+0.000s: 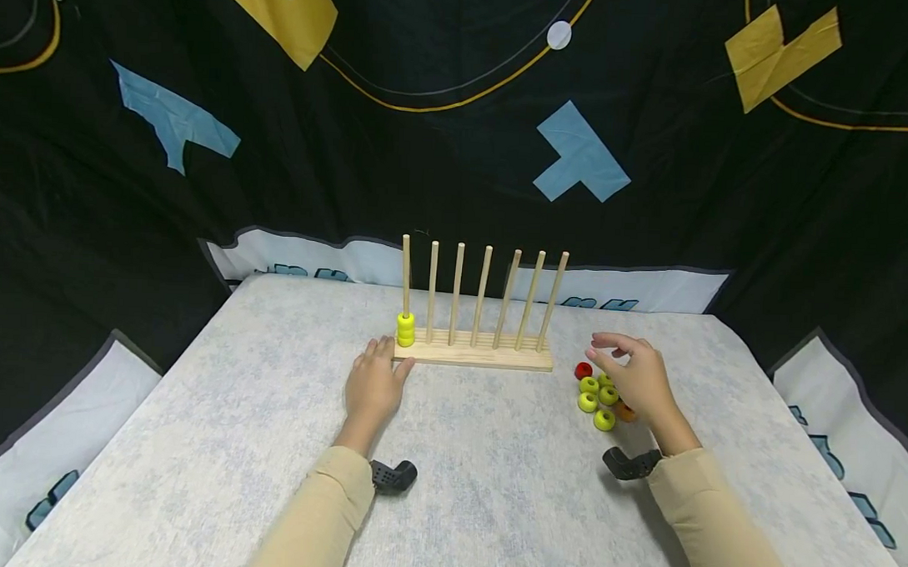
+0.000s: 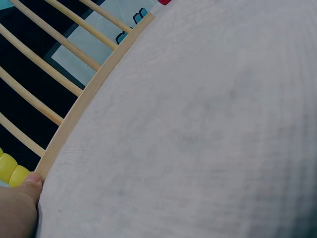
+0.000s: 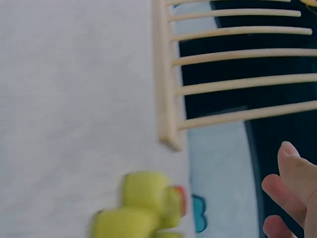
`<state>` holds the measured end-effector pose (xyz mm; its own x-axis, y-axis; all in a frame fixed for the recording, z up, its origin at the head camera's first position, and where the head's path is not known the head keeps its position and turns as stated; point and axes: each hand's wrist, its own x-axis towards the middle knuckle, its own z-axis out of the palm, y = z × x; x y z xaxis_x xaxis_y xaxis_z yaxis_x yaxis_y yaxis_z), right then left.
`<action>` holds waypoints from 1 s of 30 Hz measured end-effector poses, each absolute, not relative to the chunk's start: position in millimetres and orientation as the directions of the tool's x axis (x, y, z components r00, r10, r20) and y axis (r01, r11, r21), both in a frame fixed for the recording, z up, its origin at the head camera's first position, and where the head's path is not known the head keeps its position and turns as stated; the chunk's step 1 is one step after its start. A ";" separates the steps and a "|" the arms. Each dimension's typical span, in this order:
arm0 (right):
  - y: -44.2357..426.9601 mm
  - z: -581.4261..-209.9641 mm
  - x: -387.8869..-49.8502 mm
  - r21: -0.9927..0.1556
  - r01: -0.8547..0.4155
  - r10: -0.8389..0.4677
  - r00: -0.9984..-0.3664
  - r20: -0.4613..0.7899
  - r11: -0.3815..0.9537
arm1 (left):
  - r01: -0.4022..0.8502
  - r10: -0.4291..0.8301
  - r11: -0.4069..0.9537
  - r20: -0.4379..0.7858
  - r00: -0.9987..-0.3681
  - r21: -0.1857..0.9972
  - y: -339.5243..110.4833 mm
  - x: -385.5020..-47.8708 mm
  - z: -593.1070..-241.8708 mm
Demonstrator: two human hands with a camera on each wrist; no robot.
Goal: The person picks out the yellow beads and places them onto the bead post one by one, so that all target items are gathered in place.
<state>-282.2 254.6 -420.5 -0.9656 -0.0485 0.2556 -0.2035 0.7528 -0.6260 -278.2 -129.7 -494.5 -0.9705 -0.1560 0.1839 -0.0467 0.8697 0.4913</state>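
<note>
A wooden peg stand (image 1: 472, 355) with several upright pegs stands toward the back of the table. Yellow beads (image 1: 406, 330) are stacked on its leftmost peg. My left hand (image 1: 375, 385) holds the stand's left end, its thumb (image 2: 32, 184) against the front corner and its fingers along the side. My right hand (image 1: 634, 377) hovers above loose beads, thumb and fingers apart with nothing visible between them. Below it lie several yellow-green beads (image 1: 603, 420), a red bead (image 1: 583, 371) and an orange bead (image 1: 625, 412), which the hand partly covers.
The grey-white table (image 1: 484, 485) extends around the stand and beads. Behind it hangs a black cloth (image 1: 443, 175) with yellow and blue patches. Each wrist wears a black device (image 1: 395, 477).
</note>
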 end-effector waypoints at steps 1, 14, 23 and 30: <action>257.0 -424.6 -279.8 -0.627 -0.187 -0.047 -0.971 0.233 0.756 | -0.046 -0.156 0.870 0.185 -0.970 0.490 -129.8 -278.6 -494.5; 271.4 -467.0 -246.9 -0.565 -0.254 -0.109 -0.954 0.278 0.785 | -0.050 -0.166 0.865 0.192 -0.967 0.499 -129.9 -280.7 -493.4; 271.5 -475.2 -243.5 -0.485 -0.290 -0.137 -0.935 0.327 0.825 | -0.052 -0.159 0.869 0.178 -0.971 0.493 -129.5 -278.9 -491.9; 267.6 -474.2 -246.5 -0.467 -0.254 -0.124 -0.949 0.291 0.847 | -0.048 -0.153 0.871 0.176 -0.973 0.489 -129.6 -278.5 -492.2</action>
